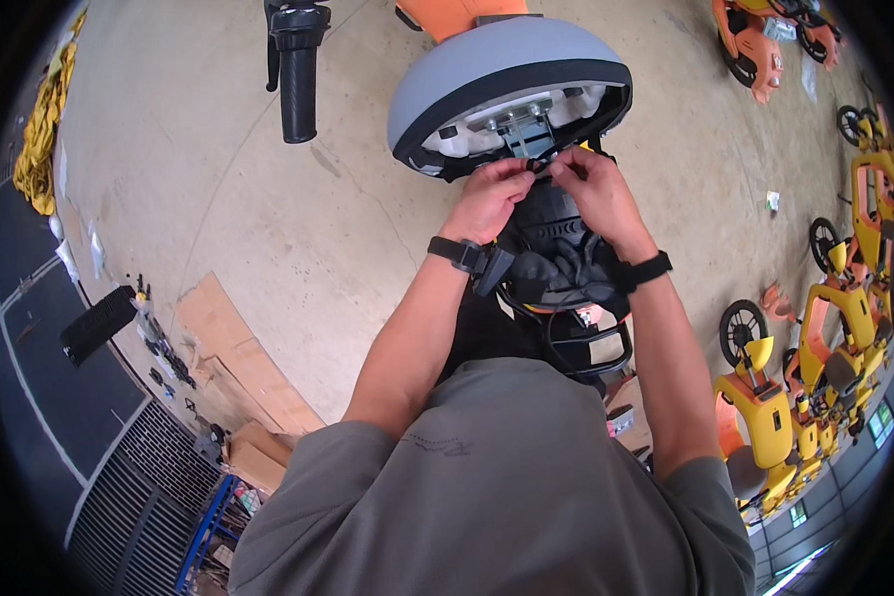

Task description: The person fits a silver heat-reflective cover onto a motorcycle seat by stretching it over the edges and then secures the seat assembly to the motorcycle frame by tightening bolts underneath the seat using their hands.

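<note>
A rounded grey cover (492,74) with a black rim and a white inner frame is at top center, with a metal bracket (526,129) and bolts inside. Just below it, my left hand (492,199) pinches a thin black cord or strap (536,165). My right hand (591,194) grips the same dark piece close to my left fingertips. Below both hands are black molded vehicle parts (551,263) with a looped tube frame. A black handlebar grip (298,99) hangs at upper left of the cover.
Yellow and orange scooters (760,427) line the right side, with more (755,50) at upper right. A crumpled yellow sheet (40,149), a black ribbed part (94,328), flattened cardboard (243,353) and a blue rack (204,526) are on the left.
</note>
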`<state>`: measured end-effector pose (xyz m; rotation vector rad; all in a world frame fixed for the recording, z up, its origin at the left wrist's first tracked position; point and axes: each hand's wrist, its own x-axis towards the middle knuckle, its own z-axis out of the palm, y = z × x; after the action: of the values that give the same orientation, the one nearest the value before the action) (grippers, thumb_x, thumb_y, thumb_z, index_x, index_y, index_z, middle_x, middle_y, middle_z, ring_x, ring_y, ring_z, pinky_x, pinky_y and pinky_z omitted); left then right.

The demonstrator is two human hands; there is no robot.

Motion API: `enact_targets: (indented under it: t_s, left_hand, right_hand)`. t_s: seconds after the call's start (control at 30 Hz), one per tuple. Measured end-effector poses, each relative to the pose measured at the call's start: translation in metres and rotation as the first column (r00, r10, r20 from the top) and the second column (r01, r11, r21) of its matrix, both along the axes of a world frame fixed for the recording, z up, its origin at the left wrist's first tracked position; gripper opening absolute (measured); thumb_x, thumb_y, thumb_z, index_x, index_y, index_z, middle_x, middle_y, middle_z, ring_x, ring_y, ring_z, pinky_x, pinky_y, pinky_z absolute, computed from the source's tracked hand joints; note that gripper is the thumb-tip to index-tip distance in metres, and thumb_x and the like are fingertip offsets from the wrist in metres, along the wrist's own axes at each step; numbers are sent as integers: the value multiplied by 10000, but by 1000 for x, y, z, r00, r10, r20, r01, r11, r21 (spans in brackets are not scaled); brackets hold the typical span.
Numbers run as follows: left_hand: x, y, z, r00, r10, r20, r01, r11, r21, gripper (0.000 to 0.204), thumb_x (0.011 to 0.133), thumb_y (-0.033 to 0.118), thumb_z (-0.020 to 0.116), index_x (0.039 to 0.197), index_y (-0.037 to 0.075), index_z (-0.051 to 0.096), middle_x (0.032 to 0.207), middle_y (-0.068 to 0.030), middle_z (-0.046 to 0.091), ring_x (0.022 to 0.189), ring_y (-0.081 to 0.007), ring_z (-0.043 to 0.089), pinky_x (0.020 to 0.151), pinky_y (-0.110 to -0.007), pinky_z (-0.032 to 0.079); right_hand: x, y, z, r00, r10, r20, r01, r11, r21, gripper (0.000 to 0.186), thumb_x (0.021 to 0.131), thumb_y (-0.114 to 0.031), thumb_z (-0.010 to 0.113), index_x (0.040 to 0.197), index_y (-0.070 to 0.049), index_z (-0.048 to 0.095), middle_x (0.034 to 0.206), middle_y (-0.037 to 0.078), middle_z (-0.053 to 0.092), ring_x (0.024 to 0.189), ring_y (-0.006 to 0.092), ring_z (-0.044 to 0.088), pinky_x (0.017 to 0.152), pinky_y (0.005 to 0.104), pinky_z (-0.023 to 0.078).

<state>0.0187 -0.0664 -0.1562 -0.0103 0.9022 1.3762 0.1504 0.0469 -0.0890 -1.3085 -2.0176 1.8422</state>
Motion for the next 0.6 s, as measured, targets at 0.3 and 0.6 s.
enact_targets:
  t_s: [0.3, 0.6]
  left_hand:
    - [13, 13, 24, 977, 172, -127, -195, 961, -198, 39, 846, 28, 599, 849, -9, 587, 750, -25, 564, 630, -83, 461, 564, -206, 348]
    - [-2, 13, 8, 997, 73, -15, -74, 943, -326, 55, 817, 10, 587, 818, -43, 572, 723, -56, 547, 565, -99, 453, 488, -224, 326]
  right_hand:
    - [-17, -9, -4, 919, -389, 69, 371, 790, -488, 300, 904, -316, 573, 915, -27, 654, 800, 11, 635, 712, 89, 540, 657, 240, 418]
    - [-8, -22, -54, 885, -464, 40, 380, 670, -638, 120, 846, -143, 644, 880, -27, 643, 778, -3, 609, 622, 72, 493, 552, 200, 373]
